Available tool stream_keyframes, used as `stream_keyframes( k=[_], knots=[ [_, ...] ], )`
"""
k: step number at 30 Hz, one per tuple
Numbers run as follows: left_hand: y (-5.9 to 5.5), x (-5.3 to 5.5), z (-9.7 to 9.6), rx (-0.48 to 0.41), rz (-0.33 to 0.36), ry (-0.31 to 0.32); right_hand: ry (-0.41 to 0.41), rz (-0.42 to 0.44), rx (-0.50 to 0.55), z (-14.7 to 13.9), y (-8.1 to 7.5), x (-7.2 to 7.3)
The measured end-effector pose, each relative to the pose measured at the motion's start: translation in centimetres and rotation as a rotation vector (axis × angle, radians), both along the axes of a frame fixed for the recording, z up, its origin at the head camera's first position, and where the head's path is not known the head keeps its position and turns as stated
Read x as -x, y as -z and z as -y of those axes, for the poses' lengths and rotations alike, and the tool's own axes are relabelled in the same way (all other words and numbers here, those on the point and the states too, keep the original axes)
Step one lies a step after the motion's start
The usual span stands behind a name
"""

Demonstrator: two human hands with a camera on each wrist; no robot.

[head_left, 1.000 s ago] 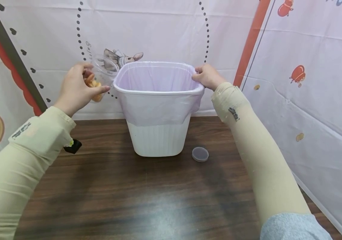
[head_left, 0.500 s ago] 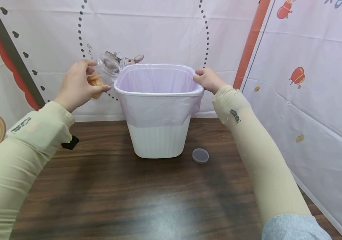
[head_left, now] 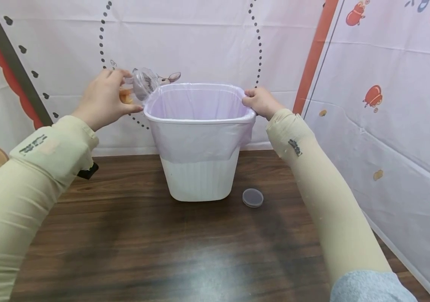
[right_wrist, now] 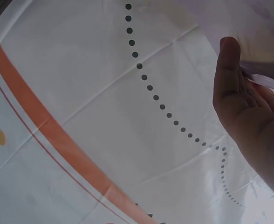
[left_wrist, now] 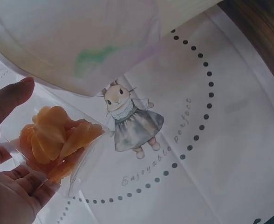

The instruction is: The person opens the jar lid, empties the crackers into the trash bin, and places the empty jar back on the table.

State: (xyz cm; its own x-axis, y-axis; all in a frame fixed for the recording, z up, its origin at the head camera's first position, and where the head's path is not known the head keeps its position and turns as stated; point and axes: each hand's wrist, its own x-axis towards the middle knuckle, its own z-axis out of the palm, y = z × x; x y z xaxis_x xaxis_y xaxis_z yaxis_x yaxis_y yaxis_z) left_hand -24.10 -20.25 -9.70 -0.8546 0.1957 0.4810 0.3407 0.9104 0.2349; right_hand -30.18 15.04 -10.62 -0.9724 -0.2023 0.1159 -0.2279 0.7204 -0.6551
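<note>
My left hand [head_left: 103, 98] grips a clear plastic jar [head_left: 143, 84], tilted with its mouth toward the left rim of a white trash bin [head_left: 199, 180]. Orange, petal-like pieces [left_wrist: 58, 140] lie in the jar's bottom end, seen between thumb and fingers in the left wrist view. A pale purple bag [head_left: 199, 140] lines the bin and folds down over its rim. On the bin's right side, my right hand [head_left: 263, 102] pinches the rim and liner, thumb outside in the right wrist view. The bin's bottom inside is hidden.
A round clear lid [head_left: 253, 197] lies on the dark wooden table [head_left: 184, 251], right of the bin. Behind the bin hangs a white printed cloth [head_left: 199, 42], with another cloth wall [head_left: 400, 105] along the right.
My left hand has moved slightly right and up, tipping the jar further so its mouth comes to the bin's left rim. The right hand keeps its hold on the rim.
</note>
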Motion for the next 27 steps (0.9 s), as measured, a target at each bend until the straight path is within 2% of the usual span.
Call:
stream_keyframes(
  k=[6,19,27],
  knots=[
    [-0.4,-0.1,-0.1,0.049,0.027,-0.013,-0.006,0.038,0.021,0.0,0.0,-0.2],
    [-1.3,-0.4,-0.4,0.139,0.038,0.001,-0.031,0.05,0.091,0.0,0.2,-0.3],
    [-1.4,-0.5,-0.2,0.167,0.051,-0.005,-0.058,0.12,0.145,-0.2,0.3,-0.1]
  ],
)
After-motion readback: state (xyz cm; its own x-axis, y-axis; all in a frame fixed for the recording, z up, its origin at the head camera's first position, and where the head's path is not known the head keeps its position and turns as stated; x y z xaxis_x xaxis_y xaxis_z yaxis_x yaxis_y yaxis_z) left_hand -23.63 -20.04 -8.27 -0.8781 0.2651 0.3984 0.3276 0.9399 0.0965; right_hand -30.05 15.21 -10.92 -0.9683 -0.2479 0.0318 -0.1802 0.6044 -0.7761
